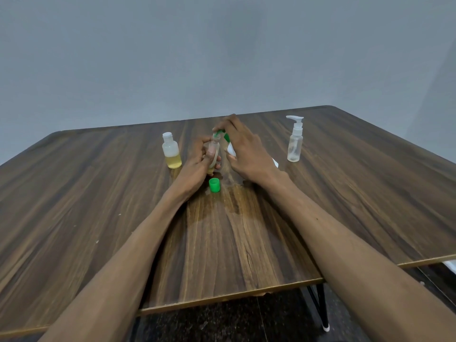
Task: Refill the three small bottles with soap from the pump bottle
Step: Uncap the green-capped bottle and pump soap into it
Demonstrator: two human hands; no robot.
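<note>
Soap, pale yellow, sits in the bottom of the small bottle that the left hand grips around its middle, fingers curled round it. This bottle stands upright, low over the bench, and I cannot tell if its bottom touches the wood. Its top is open.

Right above that open top, the right hand pinches something green with its fingertips. It looks like a green pump head or spout held over the mouth, but the hand hides most of it. Something white shows under the right palm too, and I cannot tell what it is.

Just below the left hand, near the person, a green cap stands on the bench by itself. It likely belongs to the open bottle. Off to the left of the left hand, a white-capped bottle stands with yellow soap in its lower half and its lid on. Well away past the right hand stands a clear pump bottle with a white pump, looking nearly empty.

My guess is that the person is filling this small bottle right now. The wood near the hands looks wet and shiny, so some soap may have spilled. Next, the spout needs to stay lined up with the tiny mouth, and the left hand must hold the bottle steady. When it is full enough, the green cap should go on.
</note>
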